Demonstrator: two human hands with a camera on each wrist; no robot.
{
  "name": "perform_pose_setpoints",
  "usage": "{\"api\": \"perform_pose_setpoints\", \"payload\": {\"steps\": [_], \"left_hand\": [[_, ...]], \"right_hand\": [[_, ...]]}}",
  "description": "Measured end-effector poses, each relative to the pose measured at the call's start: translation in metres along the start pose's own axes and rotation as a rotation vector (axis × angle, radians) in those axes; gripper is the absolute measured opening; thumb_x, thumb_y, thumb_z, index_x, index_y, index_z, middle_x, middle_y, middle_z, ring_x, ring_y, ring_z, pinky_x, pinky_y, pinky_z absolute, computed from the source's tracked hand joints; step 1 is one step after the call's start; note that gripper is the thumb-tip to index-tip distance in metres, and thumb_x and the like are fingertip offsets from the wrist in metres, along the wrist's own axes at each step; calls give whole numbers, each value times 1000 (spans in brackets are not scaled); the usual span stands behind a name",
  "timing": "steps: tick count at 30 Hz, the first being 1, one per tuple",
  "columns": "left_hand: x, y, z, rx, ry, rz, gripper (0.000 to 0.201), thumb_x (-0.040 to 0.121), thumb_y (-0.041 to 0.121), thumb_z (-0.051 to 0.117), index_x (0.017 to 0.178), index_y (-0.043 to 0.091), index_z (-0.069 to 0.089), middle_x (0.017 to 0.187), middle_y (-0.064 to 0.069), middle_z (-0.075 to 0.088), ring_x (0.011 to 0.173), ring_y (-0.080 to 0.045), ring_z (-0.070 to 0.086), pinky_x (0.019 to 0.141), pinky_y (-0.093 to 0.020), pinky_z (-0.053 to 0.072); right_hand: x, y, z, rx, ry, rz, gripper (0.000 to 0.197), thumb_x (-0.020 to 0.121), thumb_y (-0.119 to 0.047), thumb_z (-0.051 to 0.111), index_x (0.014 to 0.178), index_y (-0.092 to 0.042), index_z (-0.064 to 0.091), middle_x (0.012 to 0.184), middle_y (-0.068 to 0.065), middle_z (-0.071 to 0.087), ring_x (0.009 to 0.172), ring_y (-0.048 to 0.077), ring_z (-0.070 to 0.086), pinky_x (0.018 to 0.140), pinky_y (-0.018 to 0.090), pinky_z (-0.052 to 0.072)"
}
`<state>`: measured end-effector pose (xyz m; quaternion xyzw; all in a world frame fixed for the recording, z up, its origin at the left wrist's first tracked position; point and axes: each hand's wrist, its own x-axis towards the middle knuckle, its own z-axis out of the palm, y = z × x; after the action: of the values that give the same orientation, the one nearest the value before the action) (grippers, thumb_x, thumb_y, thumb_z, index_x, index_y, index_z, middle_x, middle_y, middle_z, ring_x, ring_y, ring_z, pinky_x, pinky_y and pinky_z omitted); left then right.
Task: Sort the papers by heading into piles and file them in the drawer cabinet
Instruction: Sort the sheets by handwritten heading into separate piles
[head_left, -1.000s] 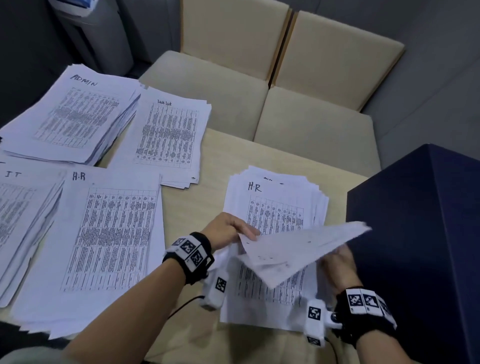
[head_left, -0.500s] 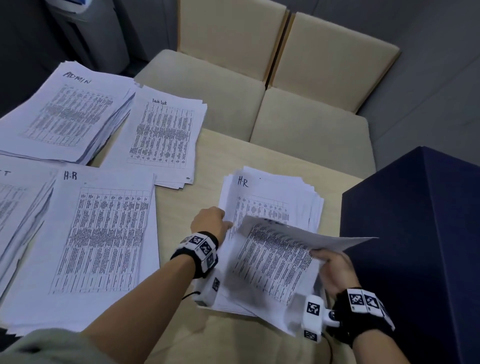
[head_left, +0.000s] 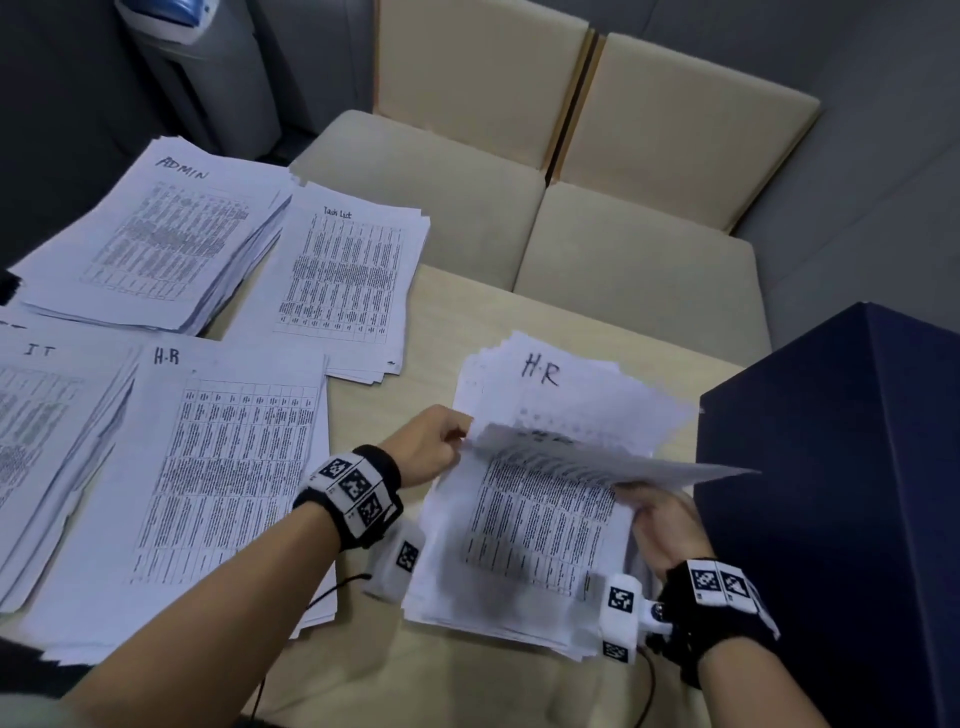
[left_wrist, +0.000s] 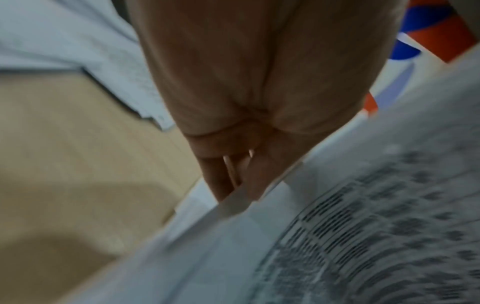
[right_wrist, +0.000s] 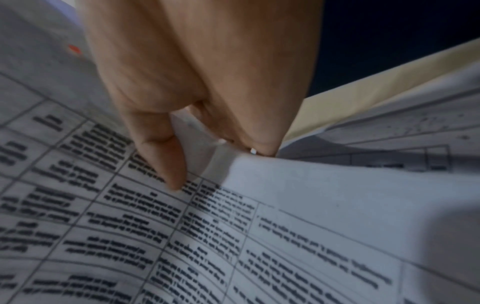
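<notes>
Sorting underway | both my left hand (head_left: 434, 447) and right hand (head_left: 662, 522) are pinching a sheet (head_left: 540, 514) off the unsorted stack (head_left: 550, 384) under them | four sorted piles (head_left: 218, 467) are lying to my left | filing in the cabinet (head_left: 841, 493) at my right is waiting

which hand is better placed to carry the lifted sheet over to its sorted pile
Probably left. The sorted piles lie on the left hand's side, and it already pinches the sheet's left edge. The right hand pinches the far edge beside the dark cabinet, so it would reach across.
</notes>
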<state>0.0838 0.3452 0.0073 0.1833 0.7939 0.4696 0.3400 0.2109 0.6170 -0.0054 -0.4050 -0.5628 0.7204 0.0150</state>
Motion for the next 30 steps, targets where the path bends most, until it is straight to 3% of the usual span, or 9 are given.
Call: {"api": "perform_pose_setpoints", "payload": {"steps": [2,4,7,10,14,17,20,25,30], "left_hand": [[2,-3,9,-53,-26,-74,14,67,-14,43,71,-7,54,70,-9,52,66,-17,49,64,-32,38],[9,-4,20,-30,115,-154,28,77,-16,40,76,3,60,78,-10,57,72,-20,51,64,-31,43],[16,-7,32,193,370,-301,15,90,12,57,103,8,64,102,-6,65,93,-24,60,82,-33,50],[23,-13,42,333,290,-487,39,88,44,64,104,8,59,100,-7,63,94,-28,62,75,-33,49],[29,-16,50,378,331,-503,38,84,38,71,104,9,60,106,-9,65,93,-28,62,78,-35,54],[27,-20,42,358,389,-524,61,79,44,77,118,6,49,117,-11,55,107,-30,58,85,-37,49],[20,-21,25,365,310,-574,46,79,47,76,97,9,57,88,-5,61,83,-26,61,68,-31,49],[11,-10,-1,548,269,-415,45,88,45,65,59,14,50,59,1,53,57,-17,53,54,-24,38],[4,1,-6,257,119,7,21,89,7,65,68,4,69,56,-7,59,53,-7,48,54,-17,36]], "right_hand": [[-5,-2,3,-32,7,-7,23,77,21,54,80,4,69,76,10,74,73,20,72,69,27,56],[-8,-2,3,-16,46,-18,19,78,20,53,81,5,66,69,8,72,65,19,70,57,24,54],[-8,2,-2,19,158,-44,16,76,15,53,83,3,61,74,11,68,69,27,66,57,29,51],[-5,8,-10,78,217,-58,24,73,17,50,84,-2,58,71,7,64,71,27,61,53,26,51],[-10,9,-18,105,156,-65,40,71,13,50,108,1,58,92,18,65,83,30,65,59,30,56],[-11,7,-19,57,122,-77,26,75,14,48,97,4,59,88,18,63,77,27,64,61,28,54],[-6,9,-21,29,95,-65,16,75,12,49,83,5,61,86,19,66,84,32,63,73,37,50],[-5,4,-12,71,-35,-1,23,67,9,47,83,1,61,81,12,68,80,30,64,74,40,49],[5,7,-2,28,-8,-3,29,79,16,52,97,0,69,90,6,73,89,23,67,76,31,53]]}}
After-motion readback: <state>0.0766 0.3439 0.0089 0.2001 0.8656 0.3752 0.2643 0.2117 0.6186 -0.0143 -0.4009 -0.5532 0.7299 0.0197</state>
